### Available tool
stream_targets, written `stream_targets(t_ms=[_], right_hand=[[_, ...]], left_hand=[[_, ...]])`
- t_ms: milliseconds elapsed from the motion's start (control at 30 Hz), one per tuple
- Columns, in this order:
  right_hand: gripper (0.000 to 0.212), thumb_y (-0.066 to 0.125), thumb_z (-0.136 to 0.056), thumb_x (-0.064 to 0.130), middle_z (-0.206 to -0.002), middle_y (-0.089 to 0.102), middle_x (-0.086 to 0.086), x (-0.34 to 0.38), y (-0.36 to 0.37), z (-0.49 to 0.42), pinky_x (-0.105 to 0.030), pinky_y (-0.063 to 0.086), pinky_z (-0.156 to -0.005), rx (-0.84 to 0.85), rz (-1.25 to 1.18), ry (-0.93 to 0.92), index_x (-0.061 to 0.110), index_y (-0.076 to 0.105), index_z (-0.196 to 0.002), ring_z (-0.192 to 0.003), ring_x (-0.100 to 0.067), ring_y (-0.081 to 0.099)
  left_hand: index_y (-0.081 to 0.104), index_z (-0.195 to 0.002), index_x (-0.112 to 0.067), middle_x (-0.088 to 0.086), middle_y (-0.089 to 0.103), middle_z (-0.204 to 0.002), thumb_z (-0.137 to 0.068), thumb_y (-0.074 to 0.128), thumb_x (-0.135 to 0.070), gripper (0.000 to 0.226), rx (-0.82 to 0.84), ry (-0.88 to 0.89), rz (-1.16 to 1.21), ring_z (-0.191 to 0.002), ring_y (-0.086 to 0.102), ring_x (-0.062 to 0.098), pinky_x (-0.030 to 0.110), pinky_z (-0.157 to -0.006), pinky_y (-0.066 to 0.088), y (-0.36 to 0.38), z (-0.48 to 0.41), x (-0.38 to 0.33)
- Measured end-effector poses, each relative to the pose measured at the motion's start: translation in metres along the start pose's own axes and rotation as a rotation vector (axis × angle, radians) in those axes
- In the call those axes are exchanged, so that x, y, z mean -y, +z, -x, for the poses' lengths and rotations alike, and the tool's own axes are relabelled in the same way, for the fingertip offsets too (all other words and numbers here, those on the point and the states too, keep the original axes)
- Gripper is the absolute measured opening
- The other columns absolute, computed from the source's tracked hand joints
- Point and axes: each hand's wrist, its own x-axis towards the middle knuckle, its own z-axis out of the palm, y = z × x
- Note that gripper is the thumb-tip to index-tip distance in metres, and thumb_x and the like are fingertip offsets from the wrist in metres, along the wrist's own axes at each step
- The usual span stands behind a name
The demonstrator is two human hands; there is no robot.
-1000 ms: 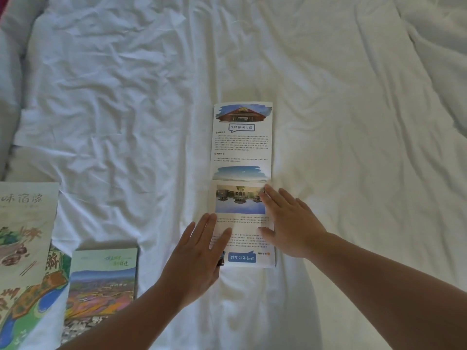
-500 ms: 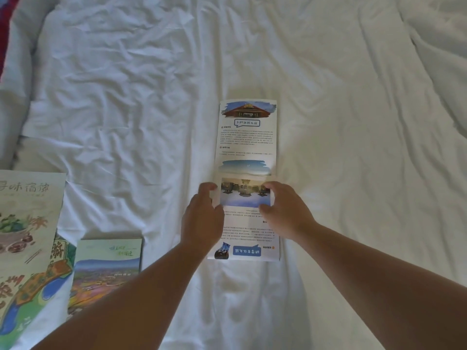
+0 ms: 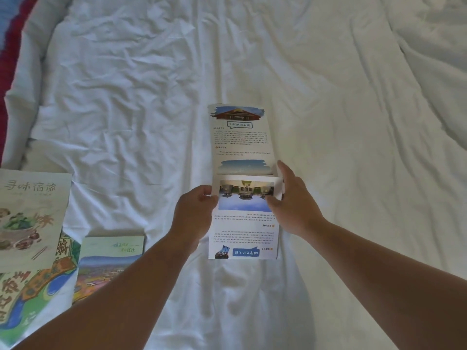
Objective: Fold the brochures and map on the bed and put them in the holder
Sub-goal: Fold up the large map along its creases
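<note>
While mid-fold, brochure [image 3: 242, 142] between hands [image 3: 194, 215] [image 3: 294, 208]

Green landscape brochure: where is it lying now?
Head view, lower left: the green brochure lies on the white sheet, just right of the big illustrated map, its near corner hidden by the left forearm.
</note>
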Motion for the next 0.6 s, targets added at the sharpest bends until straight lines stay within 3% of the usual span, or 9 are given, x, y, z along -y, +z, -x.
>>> stream_targets(t_ms=[100,167,267,333,400,500,600], right_hand=[[0.072,0.055,-0.094,0.022,-0.14,0.045,0.001,0.004,-0.006,0.0,-0.028,0.047,-0.068,0.044,-0.046,-0.034,0.045,0.016,-0.149,-0.086,-0.014,0.057],[0.071,0.054,-0.096,0.02,-0.126,0.054,0.006,0.005,-0.009,0.001,-0.025,0.049,-0.062,0.078,-0.093,-0.036,0.049,0.017,-0.149,-0.071,-0.012,0.06],[0.068,0.056,-0.094,0.015,-0.126,0.052,0.016,0.007,-0.013,0.005,-0.013,0.048,-0.064,0.054,-0.17,-0.057,0.047,0.027,-0.147,-0.086,-0.008,0.062],[0.063,0.059,-0.092,0.015,-0.13,0.053,0.017,0.01,-0.015,0.009,-0.021,0.05,-0.075,0.014,-0.184,-0.079,0.041,0.034,-0.143,-0.099,-0.01,0.061],[0.057,0.062,-0.09,0.017,-0.124,0.058,0.015,0.014,-0.019,0.012,-0.031,0.053,-0.081,-0.017,-0.143,-0.101,0.036,0.041,-0.138,-0.1,-0.013,0.063],[0.044,0.064,-0.087,0.019,-0.111,0.063,0.015,0.021,-0.027,0.017,-0.023,0.047,-0.071,-0.065,-0.063,-0.125,0.031,0.052,-0.127,-0.093,-0.012,0.062],[0.031,0.064,-0.084,0.019,-0.091,0.066,0.013,0.029,-0.037,0.025,-0.018,0.04,-0.06,-0.116,-0.021,-0.133,0.029,0.061,-0.113,-0.081,-0.011,0.06]], left_hand=[[0.072,-0.085,-0.024,0.005,0.073,-0.087,-0.09,0.057,-0.014,0.018,0.069,0.028,0.085,-0.071,0.056,0.016,0.033,-0.071,0.044,-0.004,0.007,0.0],[0.071,-0.084,-0.026,-0.001,0.071,-0.08,-0.091,0.058,-0.016,0.018,0.096,0.066,0.092,-0.066,0.054,0.009,0.03,-0.07,0.043,-0.007,0.011,0.0],[0.07,-0.081,-0.029,-0.01,0.066,-0.069,-0.09,0.058,-0.016,0.02,0.085,0.108,0.072,-0.056,0.05,0.003,0.025,-0.062,0.04,-0.01,0.016,-0.003],[0.068,-0.081,-0.029,-0.012,0.066,-0.069,-0.088,0.059,-0.017,0.016,0.027,0.134,0.034,-0.056,0.052,0.003,0.025,-0.06,0.041,-0.009,0.019,-0.004],[0.065,-0.083,-0.029,-0.014,0.069,-0.077,-0.087,0.062,-0.021,0.009,-0.046,0.182,-0.028,-0.07,0.061,0.003,0.028,-0.066,0.045,-0.008,0.023,-0.007],[0.06,-0.086,-0.032,-0.014,0.064,-0.093,-0.089,0.064,-0.026,0.008,-0.151,0.29,-0.185,-0.096,0.058,0.012,0.026,-0.078,0.039,-0.01,0.031,-0.012],[0.064,-0.088,-0.029,-0.009,0.058,-0.098,-0.088,0.068,-0.024,0.006,-0.229,0.457,-0.347,-0.102,0.051,0.019,0.017,-0.084,0.026,-0.017,0.037,-0.014]])
